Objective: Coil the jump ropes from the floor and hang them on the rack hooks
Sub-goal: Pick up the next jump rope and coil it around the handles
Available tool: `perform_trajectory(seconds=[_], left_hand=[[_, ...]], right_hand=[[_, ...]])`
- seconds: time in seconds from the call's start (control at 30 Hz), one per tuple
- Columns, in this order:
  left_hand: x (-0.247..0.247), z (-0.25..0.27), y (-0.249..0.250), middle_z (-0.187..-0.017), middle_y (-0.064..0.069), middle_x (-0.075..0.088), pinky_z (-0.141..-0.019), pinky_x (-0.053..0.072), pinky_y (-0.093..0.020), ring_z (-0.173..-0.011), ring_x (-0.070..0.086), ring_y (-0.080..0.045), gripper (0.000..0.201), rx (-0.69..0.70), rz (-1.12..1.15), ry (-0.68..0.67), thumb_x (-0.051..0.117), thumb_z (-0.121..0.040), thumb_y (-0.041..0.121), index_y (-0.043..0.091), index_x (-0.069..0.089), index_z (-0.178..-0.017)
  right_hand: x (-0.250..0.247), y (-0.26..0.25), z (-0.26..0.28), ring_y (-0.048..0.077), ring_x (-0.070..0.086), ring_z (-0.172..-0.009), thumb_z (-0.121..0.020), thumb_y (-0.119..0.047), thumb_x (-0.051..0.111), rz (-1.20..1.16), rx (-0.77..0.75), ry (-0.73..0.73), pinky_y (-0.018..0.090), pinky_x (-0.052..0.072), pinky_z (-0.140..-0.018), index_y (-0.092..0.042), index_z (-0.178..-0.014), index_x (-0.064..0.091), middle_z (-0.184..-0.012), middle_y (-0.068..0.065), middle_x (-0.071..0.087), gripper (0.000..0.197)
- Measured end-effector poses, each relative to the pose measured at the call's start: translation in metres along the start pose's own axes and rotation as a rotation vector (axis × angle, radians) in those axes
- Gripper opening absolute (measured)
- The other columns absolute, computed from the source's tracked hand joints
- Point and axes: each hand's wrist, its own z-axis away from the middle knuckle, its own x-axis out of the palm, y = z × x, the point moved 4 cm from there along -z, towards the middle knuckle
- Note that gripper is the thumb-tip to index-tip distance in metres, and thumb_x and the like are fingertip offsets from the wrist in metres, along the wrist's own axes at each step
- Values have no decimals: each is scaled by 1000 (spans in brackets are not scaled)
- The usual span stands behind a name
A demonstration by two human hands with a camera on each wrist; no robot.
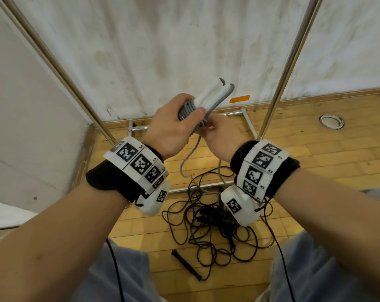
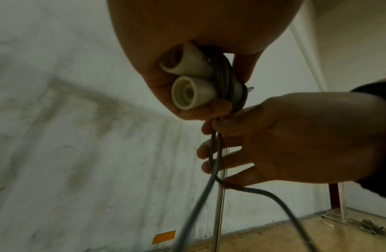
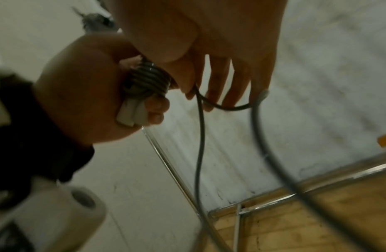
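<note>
My left hand point(image 1: 174, 123) grips the two white handles point(image 1: 215, 92) of a grey jump rope held together, with the grey rope wound in tight turns point(image 1: 187, 110) around them. Just below the coil my right hand point(image 1: 217, 136) pinches the rope between thumb and forefinger, its other fingers spread. A loose grey loop point(image 1: 184, 162) hangs down from there. The left wrist view shows the handle ends point(image 2: 192, 92) and the pinch on the rope point(image 2: 215, 153). The right wrist view shows the wound turns point(image 3: 148, 76). Black jump ropes point(image 1: 206, 225) lie tangled on the floor.
Two chrome rack poles point(image 1: 54, 66) point(image 1: 293, 62) rise on either side of my hands, and the rack's base bars point(image 1: 206, 185) lie on the wooden floor. No hooks are in view. A black handle point(image 1: 184, 267) lies near my knees. The white wall is close behind.
</note>
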Motion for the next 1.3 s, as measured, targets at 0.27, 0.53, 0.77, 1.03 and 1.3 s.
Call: perform_trajectory(seconds=[0.27,0.53,0.77,1.03,1.3], left_hand=[[-4,-8,0,-84,-6,64,-59,50,-38,-63,62,-15,21,37,-10,41,58,-92,32,22,47,-107],[-8,-13,-19,-75,5,52,-45,36,-21,-57,50,-11,28,26,-254,-17,61,-90,34,26,38,-102],[-28,-17,-35,-71,15,51,-52,38,-27,-61,53,-9,27,8,-565,47,56,-89,43,31,42,-109],[-15,-14,-41,-79,7,54,-58,37,-28,-66,52,-19,33,30,-530,31,54,-92,37,25,47,-122],[0,-16,-50,-72,10,46,-49,28,-26,-60,44,-6,23,-16,-698,-211,55,-93,37,25,41,-107]], right_hand=[[11,12,8,15,49,-61,-97,-16,44,-168,35,-15,28,42,-60,-17,-97,52,-68,-4,49,8],[14,22,8,24,49,-60,-100,-26,36,-39,92,-28,33,40,-57,-20,-86,55,-62,-3,45,25],[-4,7,8,12,44,-59,-99,-27,39,208,-63,-42,16,33,-52,-19,-75,52,-61,-6,45,28],[-2,-17,21,14,40,-53,-99,-34,35,488,-226,-133,31,30,-57,-23,-59,34,-56,-4,42,42],[-21,-18,23,6,39,-57,-98,-32,39,630,-279,-160,24,25,-50,-22,-75,43,-62,-11,41,25]])
